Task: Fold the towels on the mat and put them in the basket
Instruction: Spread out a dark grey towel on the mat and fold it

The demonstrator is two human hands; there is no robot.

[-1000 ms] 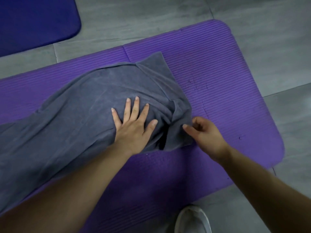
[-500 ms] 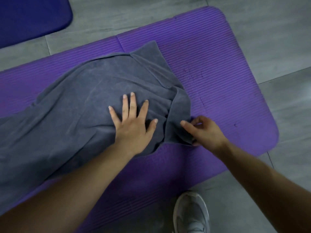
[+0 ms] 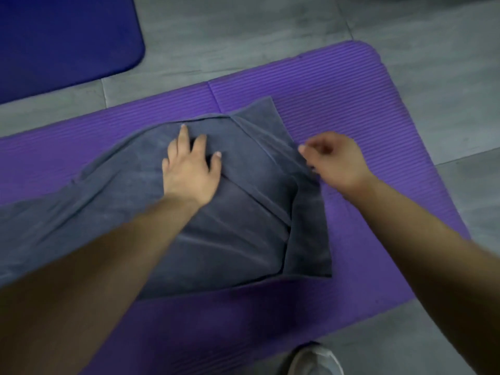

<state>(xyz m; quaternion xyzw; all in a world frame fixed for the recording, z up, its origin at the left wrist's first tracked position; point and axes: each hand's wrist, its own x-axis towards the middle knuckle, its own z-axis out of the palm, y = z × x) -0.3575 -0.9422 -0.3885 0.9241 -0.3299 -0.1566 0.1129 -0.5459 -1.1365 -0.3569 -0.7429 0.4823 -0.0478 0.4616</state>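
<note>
Towel (image 3: 238, 234), grey and partly doubled over, lies across the purple mat (image 3: 351, 98) and covers most of its middle, with its left part running out of view past my left forearm. That mat sits on a grey tiled floor (image 3: 243, 28), and a darker blue mat (image 3: 62, 36) lies apart from it at the far left corner. Along the towel's right side a folded flap lies over the layer beneath, with a lower corner sticking out toward the mat's near edge. My left hand (image 3: 190, 171) rests palm down on the towel's far part, fingers spread wide and pressing flat near the far hem. My right hand (image 3: 335, 161) is at the towel's right edge with the fingers curled in; the picture is blurred there, so it seems to pinch the hem, but I cannot tell for sure whether cloth is between the fingers. At the bottom edge, the toe of my pale shoe (image 3: 315, 359) shows on the floor just beside the mat.
</note>
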